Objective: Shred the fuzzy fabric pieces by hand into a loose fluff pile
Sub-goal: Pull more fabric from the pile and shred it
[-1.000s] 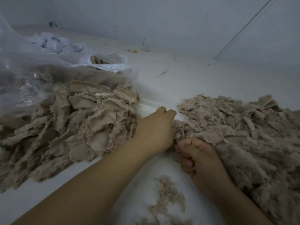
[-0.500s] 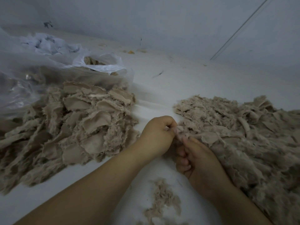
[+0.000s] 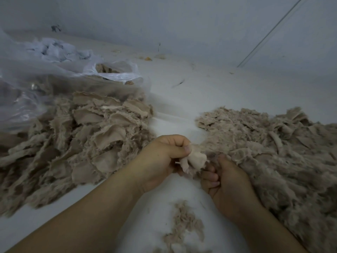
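Two heaps of beige fuzzy fabric lie on a white surface. The left heap is made of larger flat torn pieces. The right heap is finer and fluffier. Between them my left hand pinches a small fuzzy fabric piece between thumb and fingers. My right hand sits just right of it with fingers curled on the piece's lower right edge, against the rim of the right heap.
A clear plastic bag with more fabric inside lies at the back left. A small tuft of fluff sits on the white surface between my forearms. A grey wall rises behind.
Both hands drew back toward me from the edge of the right heap, bringing one small fabric piece up between them. The view shifted slightly.
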